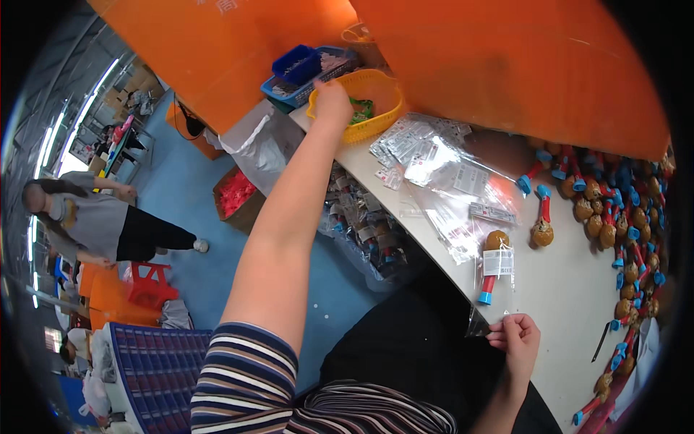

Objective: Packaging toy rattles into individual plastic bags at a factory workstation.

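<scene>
My left arm stretches far forward, and my left hand (333, 105) is at the near-left rim of a yellow plastic basket (390, 119). Its fingers are blurred, so whether they hold anything does not show. Green packets (361, 110) lie in the basket beside it. At the table's near edge my right hand (516, 340) pinches the open-looking end of a clear plastic bag (509, 298). Inside that bag is a toy (497, 242) with a brown round head, a red handle and a blue end, with a white label across it.
Flat clear bags (470, 181) and printed cards (405, 141) cover the table's left part. One loose toy (542, 217) lies nearby; many more (607, 217) are heaped right. Orange panels (506, 65) stand behind. Below left are bagged toys (369, 231) and a carton (235, 195). A person (94, 217) stands further left.
</scene>
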`<action>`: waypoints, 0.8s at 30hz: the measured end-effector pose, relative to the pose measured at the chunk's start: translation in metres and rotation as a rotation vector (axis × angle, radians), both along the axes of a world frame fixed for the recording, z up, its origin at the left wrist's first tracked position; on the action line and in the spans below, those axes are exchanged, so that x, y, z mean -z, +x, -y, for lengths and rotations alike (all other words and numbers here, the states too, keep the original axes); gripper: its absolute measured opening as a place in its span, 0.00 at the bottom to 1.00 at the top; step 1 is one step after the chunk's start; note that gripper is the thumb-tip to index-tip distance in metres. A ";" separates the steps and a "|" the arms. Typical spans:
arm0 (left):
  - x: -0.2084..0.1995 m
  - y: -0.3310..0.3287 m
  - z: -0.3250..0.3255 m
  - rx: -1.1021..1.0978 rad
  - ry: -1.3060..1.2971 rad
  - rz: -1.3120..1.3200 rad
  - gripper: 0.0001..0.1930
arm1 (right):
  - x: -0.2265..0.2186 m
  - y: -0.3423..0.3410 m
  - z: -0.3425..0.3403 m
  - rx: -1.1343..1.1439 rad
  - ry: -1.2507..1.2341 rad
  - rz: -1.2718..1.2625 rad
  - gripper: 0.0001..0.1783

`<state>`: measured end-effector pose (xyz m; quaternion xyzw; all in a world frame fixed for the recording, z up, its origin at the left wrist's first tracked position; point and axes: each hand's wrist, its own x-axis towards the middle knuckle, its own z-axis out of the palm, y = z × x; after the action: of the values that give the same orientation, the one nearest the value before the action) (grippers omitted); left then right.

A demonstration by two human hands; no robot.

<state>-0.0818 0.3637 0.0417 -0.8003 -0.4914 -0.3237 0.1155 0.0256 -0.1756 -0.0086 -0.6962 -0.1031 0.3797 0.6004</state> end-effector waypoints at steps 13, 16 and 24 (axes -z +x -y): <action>0.051 -0.054 0.335 1.444 -0.465 -0.066 0.37 | -0.012 0.022 0.032 -0.163 -0.082 0.700 0.14; 0.083 -0.047 0.357 1.380 -0.417 0.000 0.34 | -0.018 0.032 0.023 -0.340 -0.098 1.119 0.23; 0.100 -0.034 0.365 1.382 -0.221 0.085 0.25 | -0.003 0.044 0.010 -0.606 0.171 1.584 0.18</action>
<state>-0.1160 -0.0015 -0.0583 -0.9230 0.0959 -0.3020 -0.2182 0.0695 -0.1860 -0.0052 -0.6510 -0.7029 -0.0841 0.2739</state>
